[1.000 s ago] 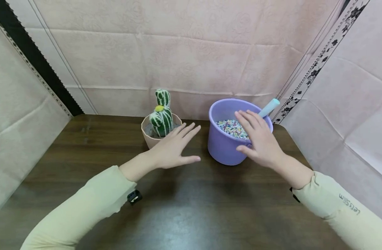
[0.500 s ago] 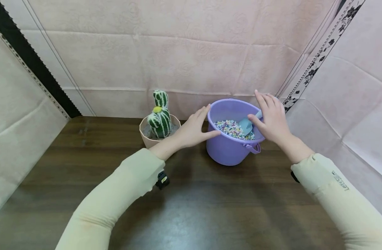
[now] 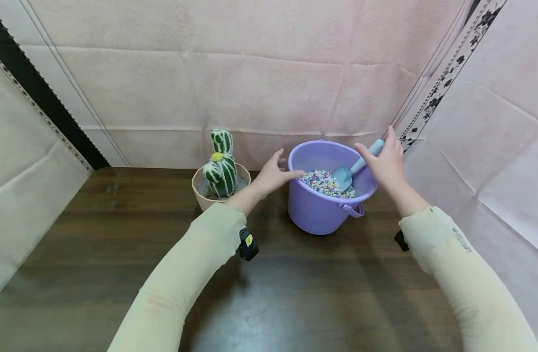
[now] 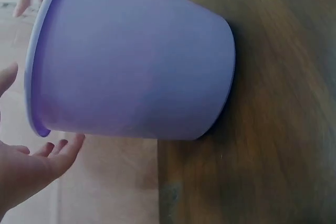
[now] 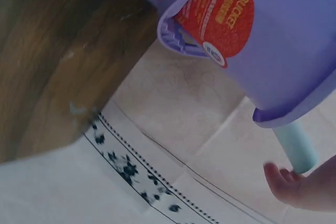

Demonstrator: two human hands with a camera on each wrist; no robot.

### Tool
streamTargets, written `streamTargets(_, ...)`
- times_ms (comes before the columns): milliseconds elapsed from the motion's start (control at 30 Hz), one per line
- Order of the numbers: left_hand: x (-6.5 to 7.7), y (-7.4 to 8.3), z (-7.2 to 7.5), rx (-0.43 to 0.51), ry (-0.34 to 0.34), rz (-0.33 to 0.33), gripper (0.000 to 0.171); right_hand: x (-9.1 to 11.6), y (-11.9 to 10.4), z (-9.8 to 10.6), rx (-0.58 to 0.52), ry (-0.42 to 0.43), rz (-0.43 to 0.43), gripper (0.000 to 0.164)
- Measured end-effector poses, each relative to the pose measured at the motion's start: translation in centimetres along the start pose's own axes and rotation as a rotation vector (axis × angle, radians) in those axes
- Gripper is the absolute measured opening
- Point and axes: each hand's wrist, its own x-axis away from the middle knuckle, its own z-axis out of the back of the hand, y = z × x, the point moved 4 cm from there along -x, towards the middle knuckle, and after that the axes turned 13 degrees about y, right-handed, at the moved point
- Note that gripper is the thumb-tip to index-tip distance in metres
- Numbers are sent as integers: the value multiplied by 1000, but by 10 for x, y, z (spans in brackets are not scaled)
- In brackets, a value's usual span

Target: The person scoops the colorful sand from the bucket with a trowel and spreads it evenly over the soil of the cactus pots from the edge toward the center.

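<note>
Bucket: I see the purple bucket (image 3: pixel 314 215) standing upright on the bench (image 3: pixel 286 303).
Inside the bucket: many-coloured beads (image 3: pixel 318 183) and a blue scoop (image 3: pixel 344 179), leaning on its right rim.
Left hand (image 3: pixel 270 179): at the bucket's left rim, thumb apart from fingers, gripping nothing; contact I cannot tell.
Right hand (image 3: pixel 388 164): right of the bucket, spread beside the scoop's handle, not closed on it.
Cactus (image 3: pixel 222 177): in a pale pot (image 3: pixel 202 196), left of the bucket.
</note>
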Motion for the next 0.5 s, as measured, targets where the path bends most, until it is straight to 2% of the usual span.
streamTargets(167,-3,-5,-3,196,19,111,78,-9,8,-9,-121,-64,-189,95)
streamTargets(267,-1,-5,-6,266,22,155,71,-12,11,-13,-154,-39,-282,78)
streamTargets(400,0,-7,-10,295,24,179,70,-17,17,-15,-191,6,-379,59)
streamTargets(500,-1,-8,-11,288,19,181,70,-20,18,-17,-181,-21,-395,55)
